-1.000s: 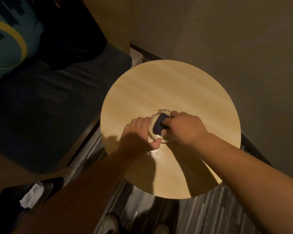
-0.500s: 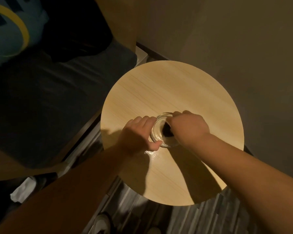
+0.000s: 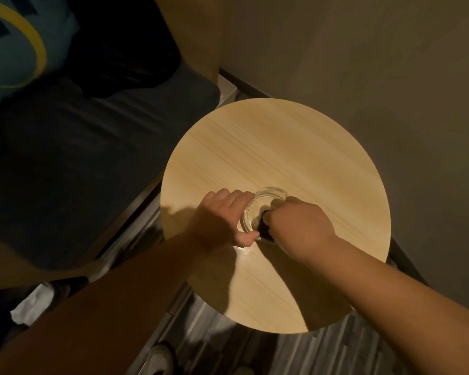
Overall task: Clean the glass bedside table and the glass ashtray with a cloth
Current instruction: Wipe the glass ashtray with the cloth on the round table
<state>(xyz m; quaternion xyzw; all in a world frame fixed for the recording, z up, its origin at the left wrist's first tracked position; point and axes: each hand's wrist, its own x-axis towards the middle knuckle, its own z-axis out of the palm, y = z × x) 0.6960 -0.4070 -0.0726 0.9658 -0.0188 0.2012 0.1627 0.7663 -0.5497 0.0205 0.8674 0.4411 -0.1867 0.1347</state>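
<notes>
A round bedside table [image 3: 268, 147] with a pale wood-look glossy top fills the middle of the view. A clear glass ashtray [image 3: 271, 194] stands on it near the centre. My left hand [image 3: 222, 217] grips the ashtray's left rim, thumb at its near edge. My right hand [image 3: 298, 226] is closed on a dark cloth [image 3: 264, 228] and presses it into the ashtray's near side. Most of the cloth is hidden under my fingers.
A bed with a dark sheet [image 3: 79, 158] lies to the left, with a blue and yellow cushion [image 3: 14, 50] at its far end. A wall [image 3: 363, 63] stands behind and right of the table. Grey floorboards [image 3: 201, 342] and my shoes are below.
My right hand has moved the cloth from the ashtray's far left side round to its near side. Less of the cloth shows now. My left hand keeps its hold on the rim.
</notes>
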